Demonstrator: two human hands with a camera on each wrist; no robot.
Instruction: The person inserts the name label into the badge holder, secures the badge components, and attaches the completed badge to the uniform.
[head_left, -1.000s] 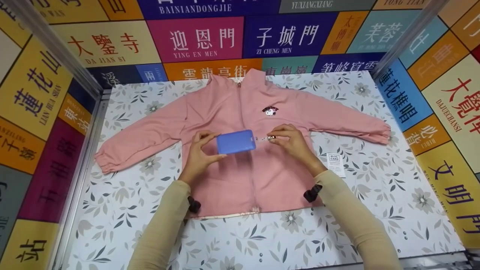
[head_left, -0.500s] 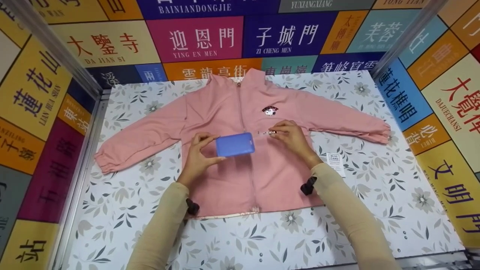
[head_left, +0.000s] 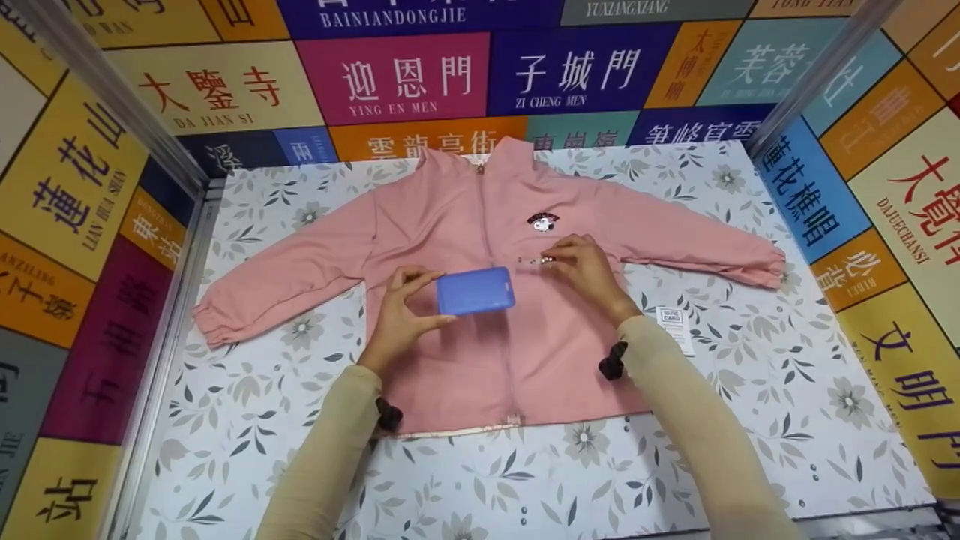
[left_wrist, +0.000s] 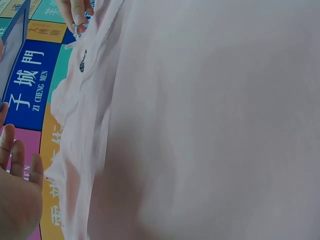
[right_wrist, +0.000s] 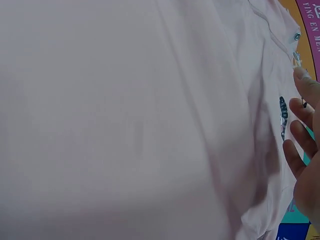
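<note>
A flat blue plastic card holder (head_left: 475, 291) with a slot at its right end is pinched at its left end by my left hand (head_left: 397, 319), thumb below and fingers above. My right hand (head_left: 589, 274) pinches a small metal badge clip (head_left: 545, 259) with a clear strap, just right of the holder and apart from it. Both hands are above the pink zip jacket (head_left: 442, 375), which lies spread out. In the right wrist view the clip's strap (right_wrist: 296, 59) shows beyond the thumb. The left wrist view catches only an edge of the holder (left_wrist: 16, 50).
A white printed card (head_left: 676, 330) lies right of the jacket on the floral tabletop (head_left: 772, 420). Colourful panels with lettering (head_left: 405, 79) stand at the back and sides, joined by metal posts (head_left: 146, 97).
My right hand has moved slightly up and away from me with the badge clip. The left hand holds the card holder in nearly the same place.
</note>
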